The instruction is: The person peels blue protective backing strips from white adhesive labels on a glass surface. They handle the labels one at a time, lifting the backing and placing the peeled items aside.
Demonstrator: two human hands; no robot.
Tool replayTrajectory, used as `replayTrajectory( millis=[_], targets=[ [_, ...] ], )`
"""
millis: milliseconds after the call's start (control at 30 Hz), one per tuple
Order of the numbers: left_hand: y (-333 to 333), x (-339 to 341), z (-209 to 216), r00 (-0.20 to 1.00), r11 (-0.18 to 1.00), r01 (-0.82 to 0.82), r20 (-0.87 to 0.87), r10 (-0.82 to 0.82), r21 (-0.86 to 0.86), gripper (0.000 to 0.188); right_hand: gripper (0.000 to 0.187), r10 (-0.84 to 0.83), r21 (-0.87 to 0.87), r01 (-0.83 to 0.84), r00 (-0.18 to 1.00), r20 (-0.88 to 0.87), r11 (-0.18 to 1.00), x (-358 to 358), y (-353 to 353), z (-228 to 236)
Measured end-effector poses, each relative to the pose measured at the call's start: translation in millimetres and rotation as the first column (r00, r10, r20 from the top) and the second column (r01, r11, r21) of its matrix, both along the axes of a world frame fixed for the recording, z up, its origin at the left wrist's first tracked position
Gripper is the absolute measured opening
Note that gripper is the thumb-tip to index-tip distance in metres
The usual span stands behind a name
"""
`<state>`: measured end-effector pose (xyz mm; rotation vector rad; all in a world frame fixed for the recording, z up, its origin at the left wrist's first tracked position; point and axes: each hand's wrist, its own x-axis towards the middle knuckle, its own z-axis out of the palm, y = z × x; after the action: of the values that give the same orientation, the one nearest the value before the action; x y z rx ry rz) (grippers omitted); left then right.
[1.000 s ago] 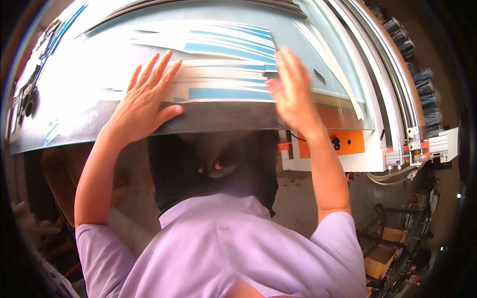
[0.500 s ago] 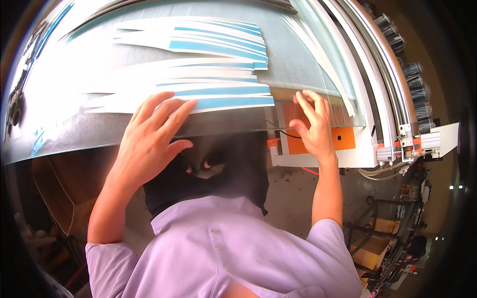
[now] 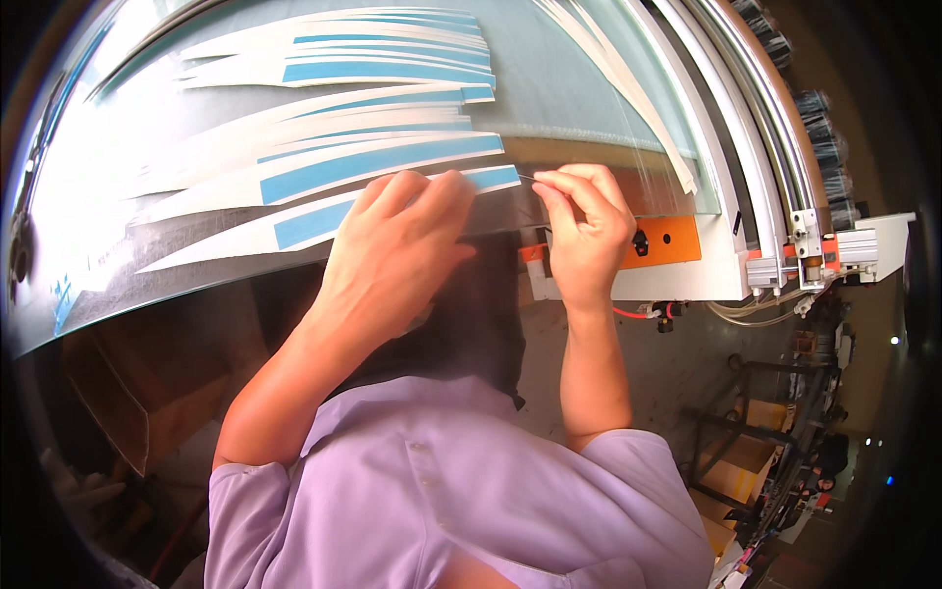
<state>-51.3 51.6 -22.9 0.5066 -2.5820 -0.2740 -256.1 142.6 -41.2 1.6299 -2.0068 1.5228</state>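
A tapered white strip with a blue band [image 3: 304, 228] lies nearest the front edge of the glass tabletop [image 3: 196, 287]. My left hand [image 3: 397, 240] rests across this strip, fingers bent down onto it and thumb held apart. At the strip's right end, my right hand [image 3: 589, 221] is closed in a pinch between thumb and index finger. A thin pale strand [image 3: 527, 178] runs from that pinch to the strip's tip; what it is made of is too small to tell. Just behind lies another blue-banded strip [image 3: 383, 169], with a fanned group of similar strips [image 3: 392, 71] farther back.
Long narrow white strips [image 3: 638, 83] lie at the glass's right side. Beyond them runs a white and metal rail [image 3: 756, 147] with a carriage [image 3: 807, 240]. An orange plate [image 3: 672, 242] sits below the glass edge. Cardboard boxes [image 3: 137, 393] stand lower left.
My left hand has moved right along the front strip. My right hand has closed into a pinch at its end. The front strip now lies apart from the one behind, nearer the edge.
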Motion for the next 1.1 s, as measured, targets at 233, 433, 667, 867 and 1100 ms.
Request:
replayTrajectory(
  millis=[233, 433, 667, 867, 1100],
  targets=[
    [2.5, -2.5, 2.2, 0.999, 1.0, -0.027, -0.019, 0.027, 0.012, 0.061, 0.01, -0.033, -0.019, 0.03, 0.987, -0.156, 0.999, 10.0, -6.9, -7.7],
    [2.9, -3.9, 1.7, 0.999, 0.999, -0.031, -0.024, 0.032, 0.029, 0.061, 0.007, -0.001, -0.004, 0.001, 0.988, -0.156, 1.0, 10.6, -9.0, -6.6],
    [3.6, -4.7, 3.8, 0.999, 0.999, -0.034, -0.017, 0.035, 0.041, 0.06, 0.009, 0.011, -0.006, -0.011, 0.994, -0.112, 1.0, 11.8, -8.7, -1.5],
    [-1.3, -7.6, 9.2, 0.999, 0.999, -0.007, -0.04, 0.009, 0.052, 0.046, 0.015, -0.028, 0.048, 0.028, 1.0, 0.008, 0.998, 1.1, -2.0, -4.2],
    [-25.1, -45.6, 3.3, 0.996, 0.996, 0.006, -0.09, 0.002, 0.093, 0.022, 0.014, 0.021, 0.025, -0.021, 1.0, 0.005, 0.999, 2.1, -1.2, -3.6]
  ],
)
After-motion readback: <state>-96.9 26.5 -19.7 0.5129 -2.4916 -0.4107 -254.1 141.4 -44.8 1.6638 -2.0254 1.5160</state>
